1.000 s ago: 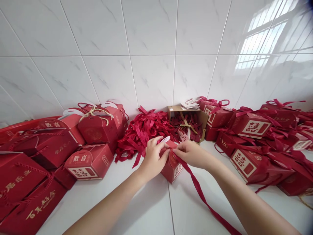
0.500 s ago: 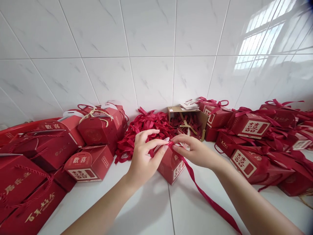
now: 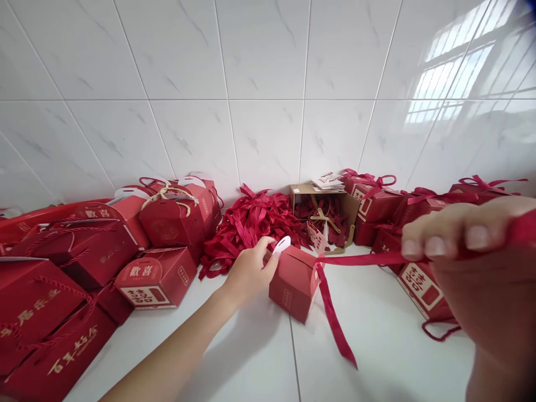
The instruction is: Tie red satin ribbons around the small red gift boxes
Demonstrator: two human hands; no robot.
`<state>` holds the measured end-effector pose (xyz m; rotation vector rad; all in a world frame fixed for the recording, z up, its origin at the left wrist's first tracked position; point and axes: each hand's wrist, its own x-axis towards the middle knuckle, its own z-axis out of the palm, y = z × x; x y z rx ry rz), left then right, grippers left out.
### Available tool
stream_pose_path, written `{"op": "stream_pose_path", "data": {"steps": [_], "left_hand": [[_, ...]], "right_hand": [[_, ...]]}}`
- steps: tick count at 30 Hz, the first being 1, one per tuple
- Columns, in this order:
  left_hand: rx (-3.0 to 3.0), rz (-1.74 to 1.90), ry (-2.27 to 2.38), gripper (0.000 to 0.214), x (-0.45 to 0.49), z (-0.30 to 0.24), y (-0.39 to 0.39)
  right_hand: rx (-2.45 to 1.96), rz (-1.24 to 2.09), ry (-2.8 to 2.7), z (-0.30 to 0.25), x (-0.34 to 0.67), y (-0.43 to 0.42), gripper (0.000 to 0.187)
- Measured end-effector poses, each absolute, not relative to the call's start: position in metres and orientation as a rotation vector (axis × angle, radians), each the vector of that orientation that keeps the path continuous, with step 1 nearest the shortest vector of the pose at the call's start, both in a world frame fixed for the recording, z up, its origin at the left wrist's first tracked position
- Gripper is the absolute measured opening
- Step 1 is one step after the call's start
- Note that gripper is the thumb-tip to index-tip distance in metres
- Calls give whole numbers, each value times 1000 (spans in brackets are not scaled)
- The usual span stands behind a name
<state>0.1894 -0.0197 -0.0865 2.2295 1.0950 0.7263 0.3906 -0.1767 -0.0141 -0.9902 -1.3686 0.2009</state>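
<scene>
A small red gift box stands on the white tiled surface, turned at an angle. My left hand pinches the white-backed tab at its top left corner. Close to the camera at the right, my right hand is closed around a dark red ribbon, stretched taut sideways from the box. The ribbon's other end hangs from the box's right side down onto the surface. A small printed card stands upright just behind the box.
Behind lies a heap of red ribbons. An open cardboard box holds dark red pieces, with white cards on top. Several red gift boxes stand at the left; ribbon-tied boxes are stacked at the right, before the tiled wall.
My right hand has moved from the box top far to the right and toward the camera, pulling the ribbon out straight. The gift box has turned, and my left hand stays at its tab.
</scene>
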Motion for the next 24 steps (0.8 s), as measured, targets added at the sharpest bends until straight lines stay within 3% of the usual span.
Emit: {"op": "stream_pose_path", "data": {"steps": [3, 10, 17, 24], "left_hand": [[2097, 623, 1072, 34, 187, -84, -23], [2004, 519, 954, 34, 181, -84, -30], [1968, 507, 978, 41, 182, -84, -29], [1973, 475, 1001, 45, 182, -79, -33]], "right_hand": [[-1012, 365, -1284, -17, 384, -160, 19], [-1545, 801, -1686, -50, 372, -102, 26], [-1643, 784, -1751, -65, 368, -95, 29], [-1730, 661, -1736, -68, 370, -93, 19]]}}
